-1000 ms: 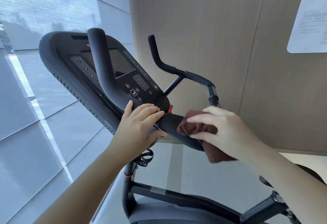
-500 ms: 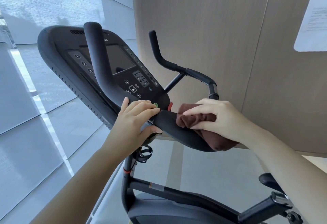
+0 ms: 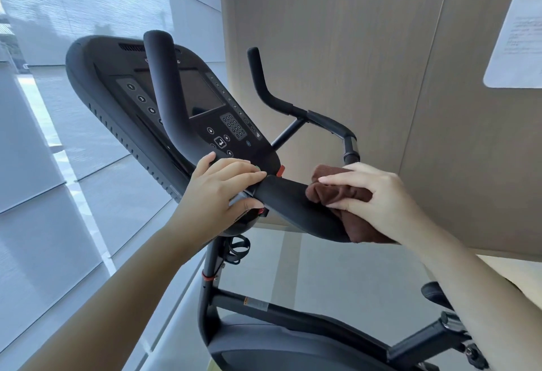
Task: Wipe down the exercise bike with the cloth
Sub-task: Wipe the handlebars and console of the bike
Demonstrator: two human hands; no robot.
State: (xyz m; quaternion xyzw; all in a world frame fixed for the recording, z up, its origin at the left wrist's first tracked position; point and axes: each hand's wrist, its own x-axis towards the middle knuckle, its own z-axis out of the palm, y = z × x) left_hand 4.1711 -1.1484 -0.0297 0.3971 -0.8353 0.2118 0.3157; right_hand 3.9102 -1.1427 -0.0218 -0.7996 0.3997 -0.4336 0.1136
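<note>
Right hand [image 3: 381, 203], clutching the cloth [image 3: 340, 194], has slid slightly outward along the bar [image 3: 293, 203]; my left hand [image 3: 217, 191] still grips it. Wiping continues, I'd say.

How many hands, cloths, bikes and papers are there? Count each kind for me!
hands: 2, the left hand and the right hand
brown cloth: 1
black exercise bike: 1
white paper sheet on the wall: 1
Total: 5

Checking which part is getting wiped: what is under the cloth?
The cloth drapes over the black handlebar, which shows bare to its left. The right hand grips the cloth, so the bar surface directly beneath is hidden.
</note>
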